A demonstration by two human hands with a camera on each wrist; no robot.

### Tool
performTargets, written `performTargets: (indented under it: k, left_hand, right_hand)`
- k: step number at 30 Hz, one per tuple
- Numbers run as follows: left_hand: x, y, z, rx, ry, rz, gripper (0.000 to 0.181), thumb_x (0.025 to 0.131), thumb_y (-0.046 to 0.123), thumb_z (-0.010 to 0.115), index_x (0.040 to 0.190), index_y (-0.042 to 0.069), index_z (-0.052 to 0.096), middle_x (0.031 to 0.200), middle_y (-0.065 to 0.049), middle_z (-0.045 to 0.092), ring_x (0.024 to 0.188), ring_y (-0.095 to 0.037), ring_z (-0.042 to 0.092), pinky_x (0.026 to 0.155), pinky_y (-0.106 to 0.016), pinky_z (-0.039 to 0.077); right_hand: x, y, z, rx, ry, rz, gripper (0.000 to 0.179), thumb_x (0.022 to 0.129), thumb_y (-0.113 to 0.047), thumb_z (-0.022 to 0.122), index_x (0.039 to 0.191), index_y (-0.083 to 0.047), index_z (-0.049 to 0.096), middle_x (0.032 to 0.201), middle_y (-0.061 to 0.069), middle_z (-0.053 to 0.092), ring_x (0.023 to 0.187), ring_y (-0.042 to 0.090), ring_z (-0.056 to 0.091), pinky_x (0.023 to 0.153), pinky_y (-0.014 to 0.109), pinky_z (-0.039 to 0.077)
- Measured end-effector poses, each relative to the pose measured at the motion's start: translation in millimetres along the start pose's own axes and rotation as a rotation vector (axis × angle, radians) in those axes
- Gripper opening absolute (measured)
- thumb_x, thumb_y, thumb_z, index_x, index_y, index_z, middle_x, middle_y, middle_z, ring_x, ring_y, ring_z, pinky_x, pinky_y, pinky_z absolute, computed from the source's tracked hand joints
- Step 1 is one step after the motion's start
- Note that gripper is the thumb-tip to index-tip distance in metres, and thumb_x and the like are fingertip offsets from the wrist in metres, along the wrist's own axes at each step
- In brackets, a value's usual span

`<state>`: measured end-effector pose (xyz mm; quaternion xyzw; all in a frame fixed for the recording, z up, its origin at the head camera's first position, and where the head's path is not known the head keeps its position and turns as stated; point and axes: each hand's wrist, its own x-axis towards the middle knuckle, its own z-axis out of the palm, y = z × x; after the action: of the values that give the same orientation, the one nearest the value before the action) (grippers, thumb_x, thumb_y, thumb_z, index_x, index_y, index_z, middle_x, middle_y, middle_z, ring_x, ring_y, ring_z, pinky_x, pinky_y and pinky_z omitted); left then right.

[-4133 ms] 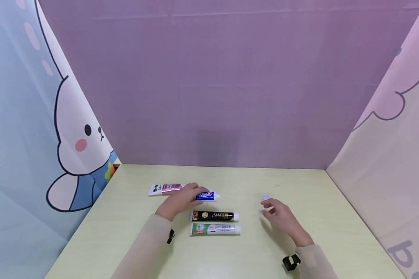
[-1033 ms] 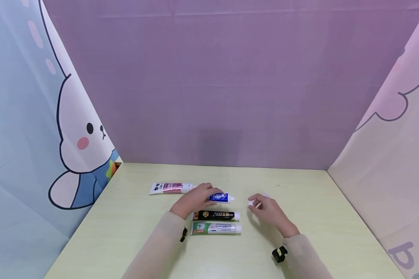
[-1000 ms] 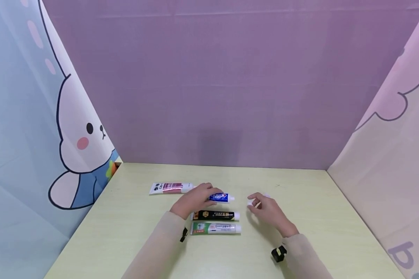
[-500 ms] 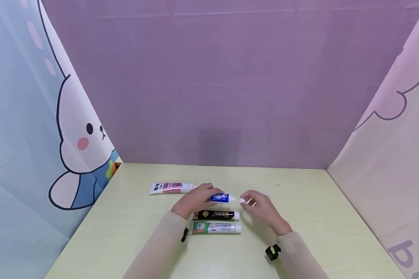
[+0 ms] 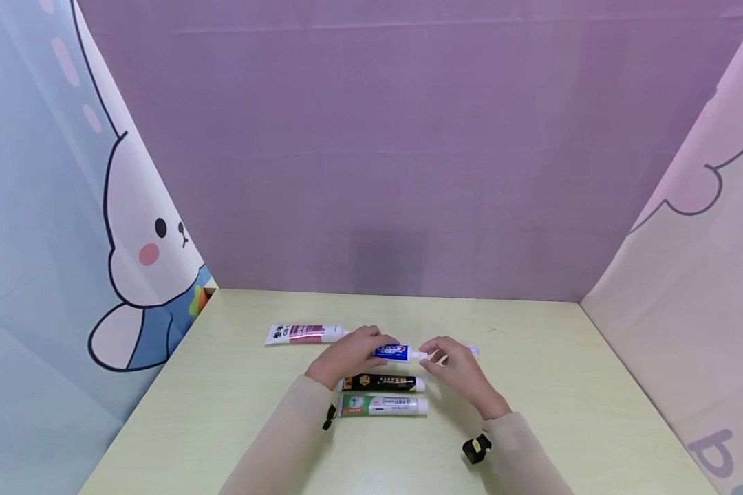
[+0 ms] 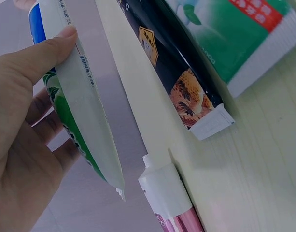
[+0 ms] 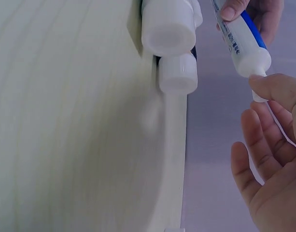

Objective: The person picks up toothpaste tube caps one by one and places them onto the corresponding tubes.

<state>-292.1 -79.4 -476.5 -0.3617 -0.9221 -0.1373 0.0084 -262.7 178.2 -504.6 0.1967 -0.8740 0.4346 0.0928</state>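
My left hand [image 5: 354, 354] grips a blue-and-white toothpaste tube [image 5: 393, 353] around its body, raised off the table. Green print and a white side of this tube show in the left wrist view. Between thumb and forefinger, my right hand [image 5: 455, 368] pinches a small white cap [image 7: 259, 94] at the tube's nozzle end. Cap and nozzle meet there; whether the threads engage cannot be seen. Below lie a black toothpaste tube [image 5: 382, 383] and a green-and-white toothpaste tube [image 5: 384, 405], side by side with their white caps on the right.
A pink-and-white toothpaste tube [image 5: 303, 334] lies at the back left; its uncapped nozzle shows in the left wrist view. Behind my right hand sits another pale cap [image 5: 473, 351]. The pale wooden table [image 5: 532, 385] ends at a purple backdrop [image 5: 378, 172].
My right hand has moved left with the white cap, bringing it to the tube's nozzle. Since the oldest frame, my left hand has carried the blue tube rightward.
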Motion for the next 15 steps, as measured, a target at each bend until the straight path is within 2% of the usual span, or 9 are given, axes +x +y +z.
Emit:
performTargets:
  k: [9,15]
  left_hand:
    - [-0.8,0.3,-0.2,-0.017,0.002,-0.003,0.042,0.097,0.035,0.067,0.137,0.025,0.062,0.109,0.003,0.061,0.093,-0.009,0.054,0.087,-0.028,0.052]
    - [-1.0,1.7,-2.8,-0.026,0.003,-0.016,0.043,0.097,0.035,0.067,0.138,0.025,0.062,0.11,0.003,0.061,0.094,-0.009,0.053,0.088,-0.029,0.052]
  right_hand:
    - [1.5,0.0,4.4,0.023,0.002,0.027,0.018,0.087,-0.007,0.078,0.103,-0.014,0.072,0.098,-0.005,0.069,0.086,0.013,0.065,0.075,0.029,0.055]
    - [1.9,-2.5,3.6,0.052,-0.029,0.062,0.017,0.091,-0.01,0.076,0.107,-0.014,0.072,0.096,-0.004,0.07,0.085,0.015,0.065,0.075,0.029,0.055]
